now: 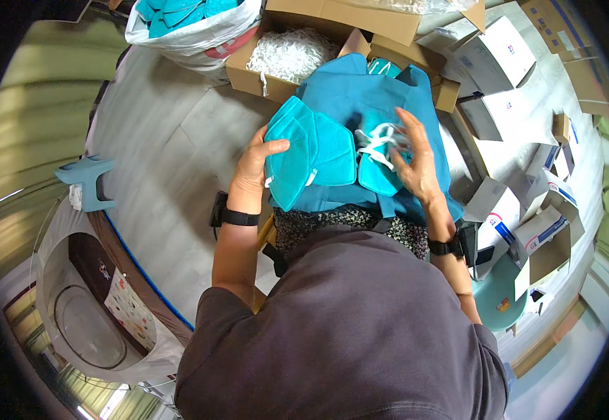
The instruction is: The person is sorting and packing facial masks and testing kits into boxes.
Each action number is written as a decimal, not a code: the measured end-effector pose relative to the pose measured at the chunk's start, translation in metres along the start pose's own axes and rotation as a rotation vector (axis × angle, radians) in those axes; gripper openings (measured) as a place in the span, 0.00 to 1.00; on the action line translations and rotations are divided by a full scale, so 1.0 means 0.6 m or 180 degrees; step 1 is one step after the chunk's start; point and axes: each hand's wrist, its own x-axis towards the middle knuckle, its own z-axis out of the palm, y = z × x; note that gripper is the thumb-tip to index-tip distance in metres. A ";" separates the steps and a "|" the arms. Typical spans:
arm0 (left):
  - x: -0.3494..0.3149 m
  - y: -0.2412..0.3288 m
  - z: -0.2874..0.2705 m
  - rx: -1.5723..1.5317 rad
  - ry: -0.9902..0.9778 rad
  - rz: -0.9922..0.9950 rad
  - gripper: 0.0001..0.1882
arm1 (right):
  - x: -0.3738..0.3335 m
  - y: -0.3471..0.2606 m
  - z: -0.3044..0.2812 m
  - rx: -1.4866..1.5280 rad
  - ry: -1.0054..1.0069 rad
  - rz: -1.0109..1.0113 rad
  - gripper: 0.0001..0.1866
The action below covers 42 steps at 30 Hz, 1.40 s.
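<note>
Stiff teal folded face masks are gripped at their left edge by my left hand, its thumb on top. A white strap end shows near their lower edge. To the right, another teal mask rests on the blue apron over my lap. White elastic straps lie in a loose tangle on that mask. My right hand hovers at the straps with thumb and forefinger spread apart. Its other fingers are partly hidden and blurred, and whether a strap touches them is unclear.
Ahead stands a cardboard box full of white straps. Left of it is a white bag of teal masks. Several white cartons stand on the right, beside a teal stool. A blue plastic stool is at the left.
</note>
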 end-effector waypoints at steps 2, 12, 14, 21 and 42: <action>-0.005 -0.004 -0.003 -0.0307 0.0136 0.0053 0.31 | 0.006 -0.025 -0.002 -0.0206 -0.0165 -0.0193 0.38; 0.023 -0.025 -0.016 -0.1293 0.0481 0.0121 0.24 | -0.133 0.004 -0.083 -0.1195 -0.0361 -0.0326 0.31; 0.055 -0.030 -0.027 -0.1431 0.0034 -0.0089 0.24 | -0.161 0.019 -0.082 -0.1466 -0.0635 -0.0558 0.19; 0.136 -0.093 0.124 -0.0951 -0.0142 -0.0565 0.19 | -0.205 -0.046 -0.111 -0.0671 -0.0992 -0.0017 0.20; 0.071 -0.194 0.132 0.3830 0.1369 0.1689 0.27 | -0.009 0.005 -0.049 -0.0573 -0.0302 0.0515 0.18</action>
